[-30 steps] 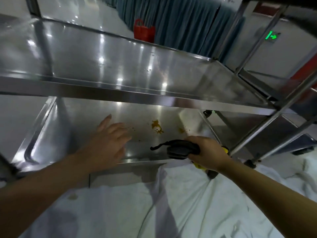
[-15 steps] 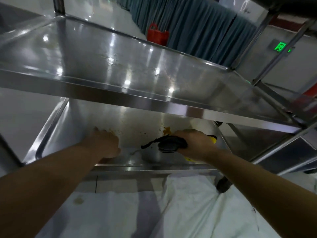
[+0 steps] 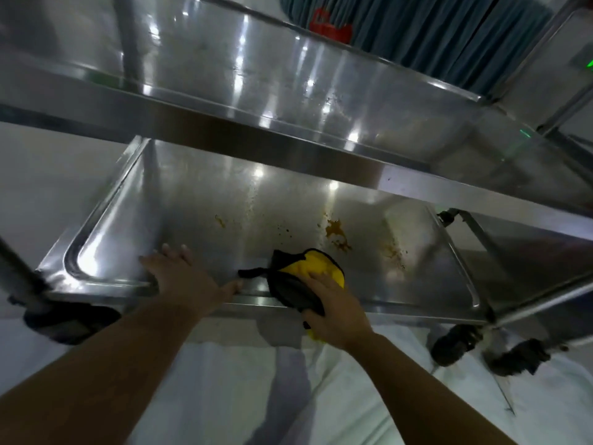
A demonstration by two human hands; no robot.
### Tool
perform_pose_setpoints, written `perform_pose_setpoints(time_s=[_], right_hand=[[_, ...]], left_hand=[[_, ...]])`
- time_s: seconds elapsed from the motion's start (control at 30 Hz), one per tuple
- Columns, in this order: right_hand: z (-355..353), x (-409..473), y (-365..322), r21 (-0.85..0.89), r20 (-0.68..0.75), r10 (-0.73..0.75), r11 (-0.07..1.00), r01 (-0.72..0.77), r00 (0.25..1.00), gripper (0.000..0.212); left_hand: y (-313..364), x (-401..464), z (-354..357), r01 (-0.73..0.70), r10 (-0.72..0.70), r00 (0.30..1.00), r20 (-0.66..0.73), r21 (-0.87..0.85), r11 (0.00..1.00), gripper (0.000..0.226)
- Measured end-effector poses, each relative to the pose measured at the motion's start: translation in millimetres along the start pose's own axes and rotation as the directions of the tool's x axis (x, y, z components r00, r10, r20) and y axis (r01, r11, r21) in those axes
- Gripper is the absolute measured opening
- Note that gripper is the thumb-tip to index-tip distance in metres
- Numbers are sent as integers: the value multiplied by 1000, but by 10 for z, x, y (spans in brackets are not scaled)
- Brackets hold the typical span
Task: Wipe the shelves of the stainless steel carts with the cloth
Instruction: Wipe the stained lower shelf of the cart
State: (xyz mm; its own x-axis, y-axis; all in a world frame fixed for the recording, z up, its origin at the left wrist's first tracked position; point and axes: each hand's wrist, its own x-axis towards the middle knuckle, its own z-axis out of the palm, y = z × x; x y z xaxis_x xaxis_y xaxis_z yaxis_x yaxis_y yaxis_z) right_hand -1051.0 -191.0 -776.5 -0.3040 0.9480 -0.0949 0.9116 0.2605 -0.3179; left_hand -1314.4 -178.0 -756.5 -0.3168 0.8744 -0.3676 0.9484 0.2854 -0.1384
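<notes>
A stainless steel cart stands in front of me with a middle shelf (image 3: 321, 101) and a lower shelf (image 3: 199, 213). Orange-brown stains (image 3: 337, 234) mark the lower shelf right of centre. My right hand (image 3: 333, 308) presses a yellow and black cloth (image 3: 305, 274) onto the lower shelf's front edge, just short of the stains. Fingers spread, my left hand (image 3: 183, 277) lies flat on the front rim of the same shelf, to the left of the cloth.
A white sheet (image 3: 256, 396) covers the floor under me. Black caster wheels (image 3: 455, 343) sit at the cart's right corner, another at the left (image 3: 67, 319). A second cart frame (image 3: 545, 258) stands on the right. A red bag (image 3: 330, 25) and blue curtains (image 3: 449, 33) are behind.
The view has tilted down toward the lower shelf. My right hand has turned the cloth so its yellow side shows and pressed it down. My left hand has settled onto the front rim.
</notes>
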Motion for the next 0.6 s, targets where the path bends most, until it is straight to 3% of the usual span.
perform_pose_setpoints(time_s=[0.1,0.23,0.33,0.5,0.6], right_hand=[[-102,-59,366,116,-58,189,977,-181,980,64],[-223,-27,696,248,-72,455,870,-426,888,55],[-171,176,509,272,-114,389,897,-348,914,44],[136,549,-327,178,-54,127,977,-115,990,52],[358,748,-904,156,46,11,988,-18,999,50]], left_hand=[[-11,33,67,-19,17,999,-30,-53,998,128],[9,84,64,-15,15,1000,23,-15,1000,127],[16,159,118,-20,21,999,33,-36,999,129],[-16,262,300,-40,46,998,37,-148,988,128],[-109,266,423,-111,101,992,-82,-130,985,118]])
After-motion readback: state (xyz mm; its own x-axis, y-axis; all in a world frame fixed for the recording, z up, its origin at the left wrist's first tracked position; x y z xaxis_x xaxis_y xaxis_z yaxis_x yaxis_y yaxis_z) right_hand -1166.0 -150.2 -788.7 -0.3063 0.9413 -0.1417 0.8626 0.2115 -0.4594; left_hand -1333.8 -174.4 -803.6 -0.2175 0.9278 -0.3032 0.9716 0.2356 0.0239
